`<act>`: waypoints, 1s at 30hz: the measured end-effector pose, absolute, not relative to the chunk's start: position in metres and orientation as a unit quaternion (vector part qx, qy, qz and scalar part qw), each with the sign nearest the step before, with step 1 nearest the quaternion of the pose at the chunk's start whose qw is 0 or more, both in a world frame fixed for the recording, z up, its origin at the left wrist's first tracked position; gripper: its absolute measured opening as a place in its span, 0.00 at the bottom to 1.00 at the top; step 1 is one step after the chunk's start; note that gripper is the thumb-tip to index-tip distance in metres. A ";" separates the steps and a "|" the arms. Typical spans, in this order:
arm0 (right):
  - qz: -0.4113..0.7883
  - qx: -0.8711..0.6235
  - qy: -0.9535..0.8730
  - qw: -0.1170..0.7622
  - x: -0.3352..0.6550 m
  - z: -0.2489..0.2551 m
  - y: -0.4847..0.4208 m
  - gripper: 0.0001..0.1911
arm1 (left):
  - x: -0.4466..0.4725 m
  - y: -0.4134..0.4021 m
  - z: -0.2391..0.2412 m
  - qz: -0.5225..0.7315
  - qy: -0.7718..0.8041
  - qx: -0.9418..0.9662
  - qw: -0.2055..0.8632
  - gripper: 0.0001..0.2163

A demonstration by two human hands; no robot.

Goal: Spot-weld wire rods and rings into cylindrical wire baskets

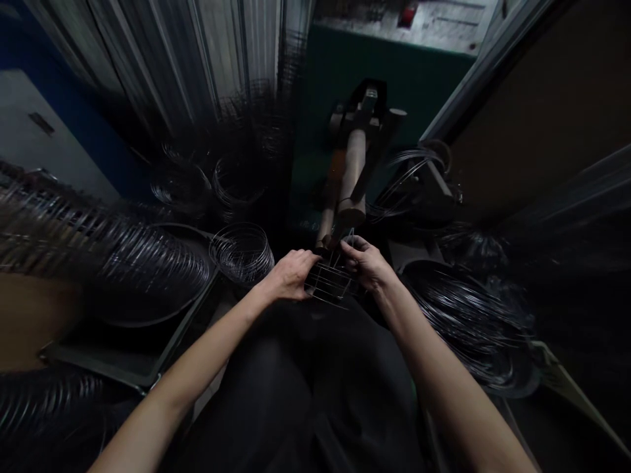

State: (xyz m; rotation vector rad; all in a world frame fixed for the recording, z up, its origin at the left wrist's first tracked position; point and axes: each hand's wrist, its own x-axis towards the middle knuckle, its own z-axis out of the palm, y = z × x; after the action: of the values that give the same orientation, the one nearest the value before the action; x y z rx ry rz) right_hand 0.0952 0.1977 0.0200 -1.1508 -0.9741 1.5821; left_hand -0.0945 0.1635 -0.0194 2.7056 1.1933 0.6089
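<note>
Head: thin-barred wire frame [329, 281].

Ribbed grey wall [170, 56], dim light

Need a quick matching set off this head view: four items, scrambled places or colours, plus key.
Items
1. Wire frame
2. Machine panel
3. Small wire coil
4. Large heap of wire rings

Places or colours
A. Beside the right forearm
B. Dark green
C. Between the left hand and the right hand
D. Beside the left hand, on its outer side

Pairs: 1-C, 2-B, 3-D, 4-A
</note>
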 end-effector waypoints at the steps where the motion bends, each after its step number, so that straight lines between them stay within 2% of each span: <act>1: 0.649 -0.462 -0.389 0.463 0.096 0.020 0.200 0.27 | -0.095 0.166 -0.019 0.202 0.397 0.893 0.067 0.26; 5: 0.663 -0.456 -0.382 0.454 0.097 0.018 0.206 0.28 | -0.095 0.173 -0.016 0.195 0.396 0.894 0.074 0.23; 16: 0.652 -0.480 -0.384 0.444 0.093 0.019 0.226 0.29 | -0.101 0.192 -0.016 0.250 0.389 0.881 0.096 0.26; 30: 0.642 -0.506 -0.371 0.440 0.090 0.010 0.240 0.23 | -0.103 0.202 -0.013 0.245 0.393 0.881 0.100 0.25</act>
State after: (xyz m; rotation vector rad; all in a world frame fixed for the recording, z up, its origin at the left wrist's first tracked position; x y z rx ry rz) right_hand 0.0900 0.2398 0.0097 -1.2578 -0.9219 1.5945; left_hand -0.1028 0.2018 -0.0134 2.6035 1.1619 0.7253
